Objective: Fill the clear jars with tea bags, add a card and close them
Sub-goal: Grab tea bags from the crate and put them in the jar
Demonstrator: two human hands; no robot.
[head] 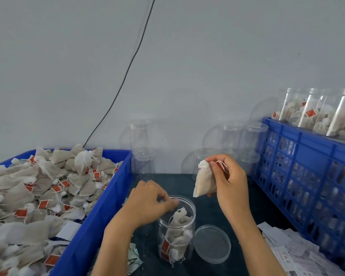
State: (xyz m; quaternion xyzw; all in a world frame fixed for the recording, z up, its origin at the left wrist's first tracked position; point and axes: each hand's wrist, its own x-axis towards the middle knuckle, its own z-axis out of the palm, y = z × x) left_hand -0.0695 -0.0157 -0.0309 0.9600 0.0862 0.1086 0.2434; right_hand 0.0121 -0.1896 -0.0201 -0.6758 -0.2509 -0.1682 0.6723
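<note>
So the open jar (176,230) sits upright on the dark tabletop (211,208), front and center, w/ its mouth uncovered. It's clear plastic, round, maybe a bit over half full of pale mesh tea bags w/ red tags and white strings showing thru the wall. Its lid (212,244) is a clear flat disc lying just beside it on the right, touching or nearly so, can't tell which.

Left hand (149,200) is at the jar's rim, fingers curled over the near-left edge and gripping it. Right hand (227,180) is up above and to the right of the jar, pinching a single tea bag (204,181) by its gathered top, so the bag hangs down off the fingers; it's whitish, pouch shaped, red tag tucked by the fingertips.

Left side: big blue bin (100,212) heaped w/ loose tea bags (38,188), same look. Right side: blue slotted crate (303,168) w/ filled jars (323,114) lying on top. Empty clear jars (237,140) are stacked vs the back wall. Pile of white printed cards (293,253) at the bottom right on the table.
</note>
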